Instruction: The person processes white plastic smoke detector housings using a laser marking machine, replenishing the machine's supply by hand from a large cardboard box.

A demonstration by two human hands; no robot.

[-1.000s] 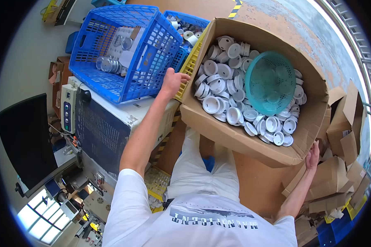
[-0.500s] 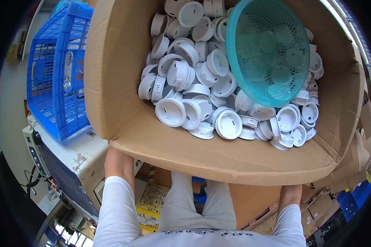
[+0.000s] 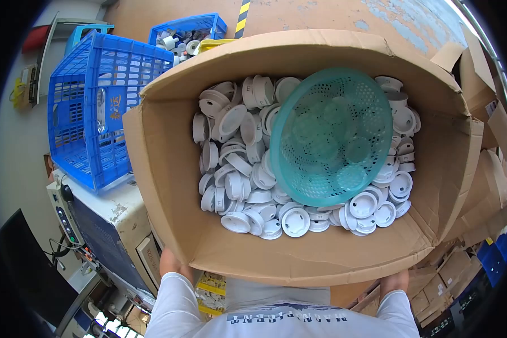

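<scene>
A large open cardboard box (image 3: pixel 321 265) is in front of my body, its near edge close to my shirt. Many white plastic lids (image 3: pixel 296 222) lie loosely piled inside. A translucent green plastic colander (image 3: pixel 332 141) rests tilted on the pile. At the box's near left corner is my left hand (image 3: pixel 173 262); only the wrist area shows, and the fingers are hidden behind the cardboard. Under the near right corner my right hand (image 3: pixel 397 280) reaches in the same way, its fingers out of sight. Both hands support the box.
On the left, a blue plastic crate (image 3: pixel 90 112) stands on a white-topped machine (image 3: pixel 115 208). Beyond the box sits a blue bin (image 3: pixel 219 25) of parts on the floor, near yellow-black tape (image 3: pixel 242 19). Torn cardboard (image 3: pixel 479 186) is stacked at right. Yellow trays (image 3: pixel 211 293) lie below.
The box, with lids and colander, sits lower and more level in view. Its far rim, the floor and the far blue bin have come into view. Both hands stay at its near corners.
</scene>
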